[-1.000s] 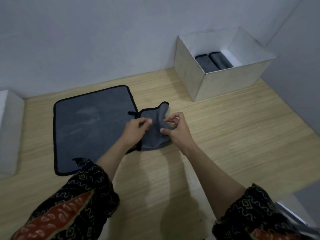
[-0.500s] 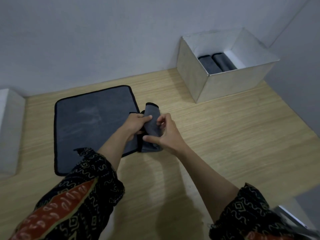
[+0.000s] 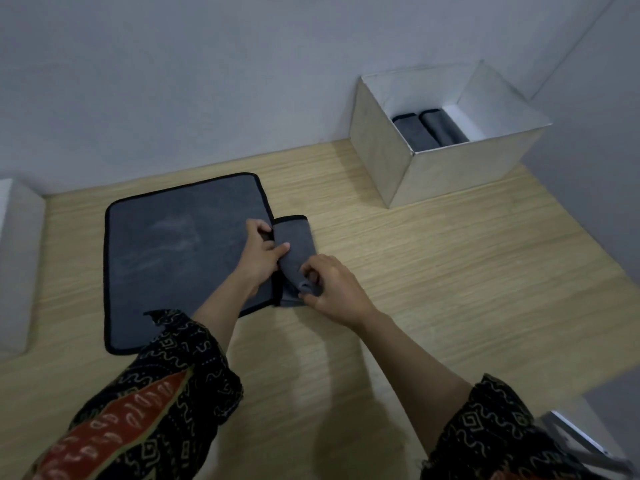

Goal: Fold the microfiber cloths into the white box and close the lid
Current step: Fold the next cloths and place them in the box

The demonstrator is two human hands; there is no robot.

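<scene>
Two bare hands meet over a narrow folded cloth (image 3: 296, 242) in the head view, which looks forward and down. This grey microfiber strip with black piping lies on a pale wooden table (image 3: 450, 278). Its long left side touches the right border of a flat cloth (image 3: 180, 251), a larger grey square spread open on the table.

The left hand (image 3: 261, 254) has a closed grip on the strip's left edge, with the thumb lying across the top of the fabric and the fingers curled at the seam where the two cloths meet. The right hand (image 3: 334, 289) has its grip on the strip's near end, fingers curled and pinching a small roll of fabric raised off the table. Both forearms enter from the bottom of the frame. The left sleeve (image 3: 156, 403) is dark and patterned with an orange-red band, and the right sleeve (image 3: 485, 434) is dark and patterned too.

Well apart from the hands, at the far right of the table against a grey wall (image 3: 207, 81), stands the white box (image 3: 450, 174), open at the top. Inside it two stored cloths (image 3: 415, 133), grey and folded, lie side by side and touching along the left of the box floor, with white bottom showing to their right. A white block (image 3: 17, 265) sits at the frame's left edge; what it is cannot be told.
</scene>
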